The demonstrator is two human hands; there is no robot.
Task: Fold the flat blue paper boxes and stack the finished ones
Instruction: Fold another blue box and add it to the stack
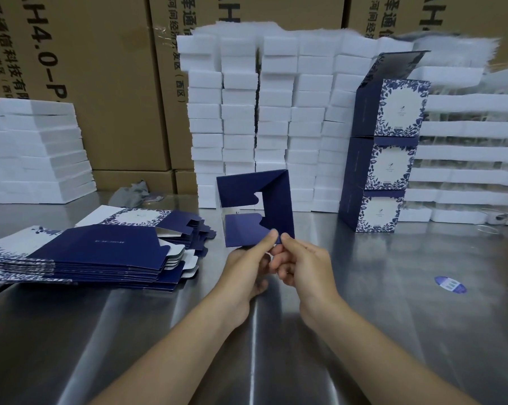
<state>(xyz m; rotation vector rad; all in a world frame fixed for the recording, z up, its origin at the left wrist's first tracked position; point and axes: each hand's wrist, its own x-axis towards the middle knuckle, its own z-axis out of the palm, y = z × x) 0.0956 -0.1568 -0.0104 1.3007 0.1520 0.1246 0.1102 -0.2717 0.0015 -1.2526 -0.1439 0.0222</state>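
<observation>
I hold a half-formed blue paper box (279, 200) above the steel table, its bottom flaps facing me and partly interlocked. My left hand (246, 264) grips its lower edge, thumb pressed on the lower flap. My right hand (302, 261) pinches the flap's corner beside it. A pile of flat blue boxes (100, 252) lies at the left. Three finished boxes (384, 159) stand stacked at the right, the top one with its lid open.
White foam blocks (261, 112) are stacked in columns behind the held box, with more foam (33, 153) at the left and trays at the right. Brown cartons (94, 68) form the back wall. A blue sticker (450, 284) lies on the steel table (276, 331).
</observation>
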